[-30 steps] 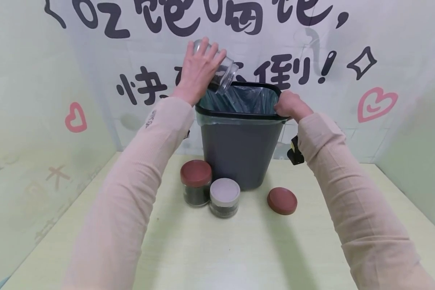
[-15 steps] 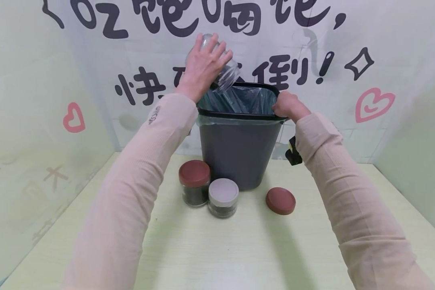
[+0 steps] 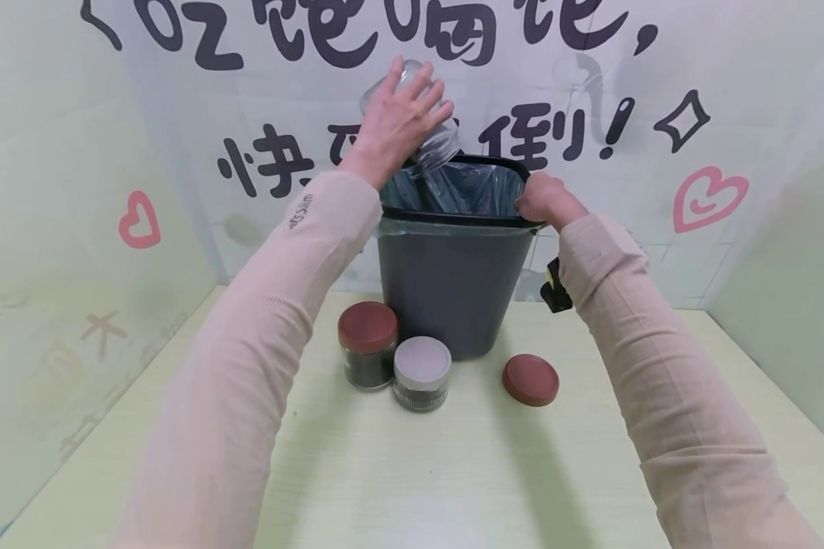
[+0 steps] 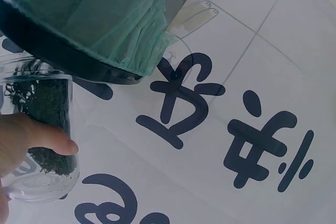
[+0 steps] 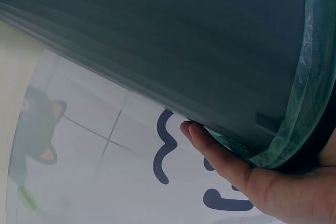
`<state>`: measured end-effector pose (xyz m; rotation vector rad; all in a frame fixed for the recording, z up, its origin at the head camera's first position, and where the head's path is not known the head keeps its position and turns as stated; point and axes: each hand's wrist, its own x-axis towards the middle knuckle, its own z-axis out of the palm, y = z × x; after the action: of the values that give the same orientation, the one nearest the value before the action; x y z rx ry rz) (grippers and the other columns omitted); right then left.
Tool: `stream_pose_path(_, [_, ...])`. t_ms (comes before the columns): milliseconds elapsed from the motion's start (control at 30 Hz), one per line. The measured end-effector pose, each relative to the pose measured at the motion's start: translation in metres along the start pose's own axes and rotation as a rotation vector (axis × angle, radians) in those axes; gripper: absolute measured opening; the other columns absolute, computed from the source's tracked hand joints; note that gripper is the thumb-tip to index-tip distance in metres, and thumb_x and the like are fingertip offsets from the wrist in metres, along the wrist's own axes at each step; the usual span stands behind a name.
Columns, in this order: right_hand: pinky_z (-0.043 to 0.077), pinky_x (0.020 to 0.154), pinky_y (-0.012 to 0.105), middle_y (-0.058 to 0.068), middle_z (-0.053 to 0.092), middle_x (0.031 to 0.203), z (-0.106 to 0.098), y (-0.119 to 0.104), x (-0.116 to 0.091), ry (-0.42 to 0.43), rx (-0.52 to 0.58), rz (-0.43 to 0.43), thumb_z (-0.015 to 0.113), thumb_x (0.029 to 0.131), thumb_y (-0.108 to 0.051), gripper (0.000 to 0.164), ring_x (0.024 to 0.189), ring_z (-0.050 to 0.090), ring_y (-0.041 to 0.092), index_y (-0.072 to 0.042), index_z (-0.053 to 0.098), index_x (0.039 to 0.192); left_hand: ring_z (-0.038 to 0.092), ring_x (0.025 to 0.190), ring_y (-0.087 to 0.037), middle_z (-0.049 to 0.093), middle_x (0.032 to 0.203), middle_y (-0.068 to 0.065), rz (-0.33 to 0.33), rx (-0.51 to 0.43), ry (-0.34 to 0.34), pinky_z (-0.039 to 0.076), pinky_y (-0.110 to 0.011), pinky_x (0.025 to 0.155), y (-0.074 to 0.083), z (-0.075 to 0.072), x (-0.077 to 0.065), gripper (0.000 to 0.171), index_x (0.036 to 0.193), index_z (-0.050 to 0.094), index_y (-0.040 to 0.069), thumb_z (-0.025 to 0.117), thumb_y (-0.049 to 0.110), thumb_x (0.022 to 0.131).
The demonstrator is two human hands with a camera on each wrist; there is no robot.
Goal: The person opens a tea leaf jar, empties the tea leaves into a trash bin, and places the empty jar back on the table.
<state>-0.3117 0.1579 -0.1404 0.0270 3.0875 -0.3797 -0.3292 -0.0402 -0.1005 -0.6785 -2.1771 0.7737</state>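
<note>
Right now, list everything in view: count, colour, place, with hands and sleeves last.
bin: 1, dark grey with black rim, centre, behind the lidded jars
liner: 1, translucent green, inside the bin and over its rim
open jar: 1, clear, tilted at the bin's rim
shreds: uncountable, dark green, in the open jar
red-lidded jar: 1, clear, left of the grey-lidded jar
grey-lidded jar: 1, clear, before the bin
loose lid: 1, red, on the table, right
table: 1, pale, below
walls: 3, pale, printed, behind and both sides
black object: 1, black, by the right wrist, unclear
left hand: 1, bare, holding the open jar
right hand: 1, bare, gripping the rim
sleeves: 2, beige, both arms
</note>
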Motion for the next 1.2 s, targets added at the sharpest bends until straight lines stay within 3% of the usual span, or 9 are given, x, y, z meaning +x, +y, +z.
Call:
stream_pose_path(233, [0.047, 0.054, 0.023, 0.018, 0.045, 0.092, -0.001, 0.001, -0.001, 0.009, -0.036, -0.026, 0.039, 0.087, -0.008, 0.014, 0.078, 0.05, 0.028, 0.001, 0.042, 0.077, 0.021, 0.13, -0.03, 0.033, 0.137, -0.014, 0.067, 0.041, -0.014, 0.017, -0.049, 0.105, 0.002, -0.002, 0.006, 0.056, 0.128, 0.034, 0.009, 0.051, -0.012, 0.079])
stream_pose_path(467, [0.047, 0.053, 0.023, 0.017, 0.045, 0.092, 0.0, 0.001, 0.001, 0.008, -0.007, -0.008, 0.04, 0.086, -0.007, 0.012, 0.077, 0.049, 0.026, 0.002, 0.043, 0.08, 0.016, 0.131, -0.032, 0.026, 0.141, -0.015, 0.138, 0.152, -0.099, 0.014, -0.05, 0.106, 0.005, -0.006, 0.009, 0.065, 0.134, 0.026, 0.011, 0.054, -0.009, 0.078])
stream_pose_path(700, [0.047, 0.055, 0.024, 0.017, 0.045, 0.092, -0.001, 0.0, 0.0, 0.005, -0.017, -0.013, 0.039, 0.087, -0.008, 0.013, 0.078, 0.049, 0.026, 0.001, 0.043, 0.078, 0.015, 0.132, -0.032, 0.024, 0.141, -0.016, 0.208, 0.223, -0.088, 0.014, -0.05, 0.106, 0.008, -0.005, 0.008, 0.072, 0.134, 0.025, 0.01, 0.06, -0.007, 0.073])
stream_pose_path(1033, [0.047, 0.054, 0.023, 0.019, 0.046, 0.094, -0.002, -0.001, -0.003, 0.002, -0.031, -0.023, 0.038, 0.087, -0.008, 0.014, 0.08, 0.049, 0.027, 0.001, 0.042, 0.076, 0.012, 0.133, -0.031, 0.019, 0.145, -0.014, 0.363, 0.325, -0.094, 0.014, -0.05, 0.105, 0.01, 0.0, 0.006, 0.078, 0.14, 0.021, 0.013, 0.062, -0.003, 0.076])
stream_pose_path(1200, [0.047, 0.053, 0.022, 0.019, 0.046, 0.095, -0.002, 0.0, -0.002, 0.004, -0.035, -0.031, 0.038, 0.087, -0.007, 0.015, 0.081, 0.05, 0.028, 0.005, 0.045, 0.083, 0.018, 0.13, -0.031, 0.026, 0.141, -0.015, 0.419, 0.375, -0.03, 0.022, -0.048, 0.103, 0.011, 0.005, 0.005, 0.085, 0.138, 0.026, 0.015, 0.069, -0.003, 0.067])
